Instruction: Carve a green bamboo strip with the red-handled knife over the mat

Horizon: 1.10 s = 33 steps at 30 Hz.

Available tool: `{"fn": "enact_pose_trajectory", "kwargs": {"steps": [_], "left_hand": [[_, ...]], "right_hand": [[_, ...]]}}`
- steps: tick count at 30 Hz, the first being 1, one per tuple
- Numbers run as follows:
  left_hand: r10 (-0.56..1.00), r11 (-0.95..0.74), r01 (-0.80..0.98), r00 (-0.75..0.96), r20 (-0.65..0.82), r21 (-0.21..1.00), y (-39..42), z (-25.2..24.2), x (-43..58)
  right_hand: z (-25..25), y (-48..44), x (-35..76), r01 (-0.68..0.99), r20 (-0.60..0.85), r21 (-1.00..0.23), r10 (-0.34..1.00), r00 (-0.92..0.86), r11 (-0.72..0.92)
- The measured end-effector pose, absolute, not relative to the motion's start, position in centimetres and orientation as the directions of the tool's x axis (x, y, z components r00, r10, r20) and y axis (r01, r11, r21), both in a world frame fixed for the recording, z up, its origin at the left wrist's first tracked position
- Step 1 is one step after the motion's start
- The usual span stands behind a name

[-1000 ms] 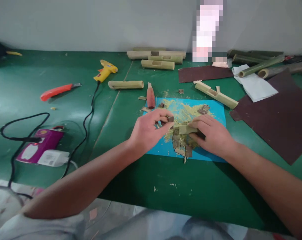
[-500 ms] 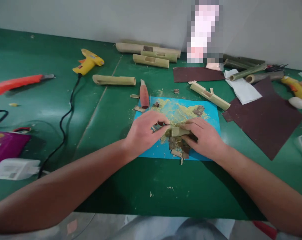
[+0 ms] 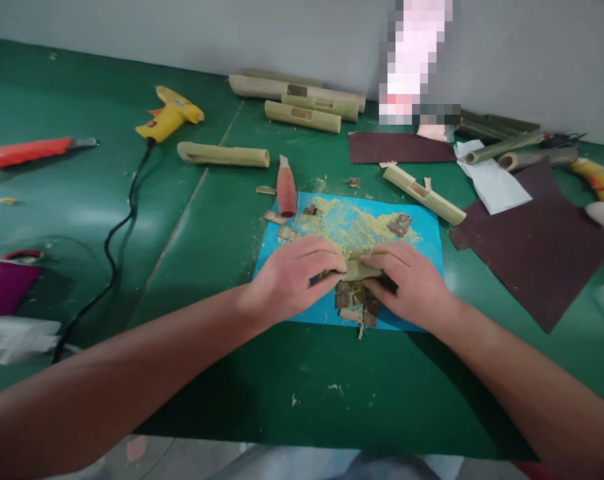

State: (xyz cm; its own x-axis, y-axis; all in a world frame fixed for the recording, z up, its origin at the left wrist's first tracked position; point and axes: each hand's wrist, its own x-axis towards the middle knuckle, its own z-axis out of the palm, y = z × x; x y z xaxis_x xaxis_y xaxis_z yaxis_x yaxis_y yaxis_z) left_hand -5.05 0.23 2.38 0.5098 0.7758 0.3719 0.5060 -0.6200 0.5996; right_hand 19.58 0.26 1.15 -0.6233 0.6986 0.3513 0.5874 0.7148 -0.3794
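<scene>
My right hand (image 3: 409, 280) is closed on a short greenish bamboo piece (image 3: 359, 270), with the thumb below it and the fingers above. At the piece's left end, the thumb and fingertips of my left hand (image 3: 305, 273) pinch together on it. Just below lie several brown bamboo chips (image 3: 349, 295) in a small pile. Yellowish shavings (image 3: 355, 223) cover much of the blue sheet (image 3: 309, 310) under the hands. Beyond my left hand rests a carving knife with a red-brown handle (image 3: 286, 193), its blade pointing away from me.
Cut bamboo tubes (image 3: 225, 155) lie across the green table (image 3: 222, 387), several by the wall. A yellow hot glue gun (image 3: 175, 117) and a red utility knife (image 3: 27, 155) are at left. Dark brown sandpaper sheets (image 3: 542, 260) and a white paper (image 3: 497, 183) are at right.
My left hand's fingertips have moved onto the left end of the bamboo piece, and more of the piece is covered. The view has shifted slightly; my right hand keeps its hold.
</scene>
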Motion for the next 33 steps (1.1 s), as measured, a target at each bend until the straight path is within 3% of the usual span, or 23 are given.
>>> {"fn": "enact_pose_trajectory", "kwargs": {"steps": [7,14,25,33], "left_hand": [[0.768,-0.622,0.482,0.527,0.364,0.617,0.32,2.32,-5.04],[0.673,-0.737,0.465,0.565,0.477,0.491,0.66,2.07,-5.05],[0.719,-0.691,0.469,0.528,0.452,0.550,0.69,1.92,-5.14],[0.613,-0.790,0.437,0.582,0.535,0.430,0.74,1.62,-5.38]], "right_hand": [[0.94,0.26,19.51,0.593,0.361,-0.370,0.699,-0.618,0.715],[1.06,0.28,19.58,0.593,0.375,-0.343,0.685,-0.624,0.728],[0.90,0.36,19.60,0.589,0.368,-0.356,0.689,-0.625,0.725],[0.78,0.29,19.54,0.582,0.376,-0.381,0.696,-0.612,0.718]]}}
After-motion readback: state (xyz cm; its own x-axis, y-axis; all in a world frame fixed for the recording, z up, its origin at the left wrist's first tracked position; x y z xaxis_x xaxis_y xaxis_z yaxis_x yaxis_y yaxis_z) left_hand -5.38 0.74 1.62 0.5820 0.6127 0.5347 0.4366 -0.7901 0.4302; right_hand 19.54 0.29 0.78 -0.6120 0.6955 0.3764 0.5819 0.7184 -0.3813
